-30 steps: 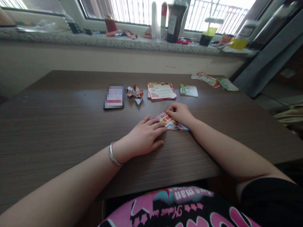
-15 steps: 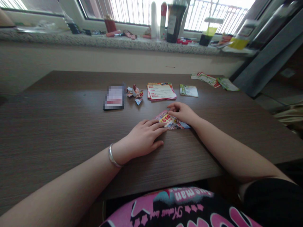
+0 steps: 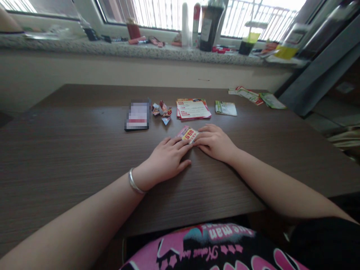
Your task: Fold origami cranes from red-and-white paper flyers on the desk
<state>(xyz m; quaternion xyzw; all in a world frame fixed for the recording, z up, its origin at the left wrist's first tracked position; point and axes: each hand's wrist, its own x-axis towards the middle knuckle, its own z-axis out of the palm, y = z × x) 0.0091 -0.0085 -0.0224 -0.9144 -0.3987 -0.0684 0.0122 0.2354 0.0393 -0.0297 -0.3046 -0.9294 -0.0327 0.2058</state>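
A small colourful paper flyer (image 3: 188,134) with red and yellow print lies on the brown wooden table (image 3: 84,150). My left hand (image 3: 165,159) rests flat beside it, fingers stretched, fingertips on the paper's left edge. My right hand (image 3: 215,142) lies palm down over the paper's right part, fingers extended and pressing on it. Most of the paper is hidden under my right hand.
Farther back lie a phone (image 3: 137,115), small folded paper pieces (image 3: 162,111), a stack of flyers (image 3: 192,108) and a green leaflet (image 3: 225,108). More leaflets (image 3: 255,96) sit far right. Bottles and cups (image 3: 209,24) crowd the stone windowsill.
My right hand has moved from the paper's far corner to lie flat over it. The paper looks folded smaller, with only its left part showing. My left hand shifted slightly forward.
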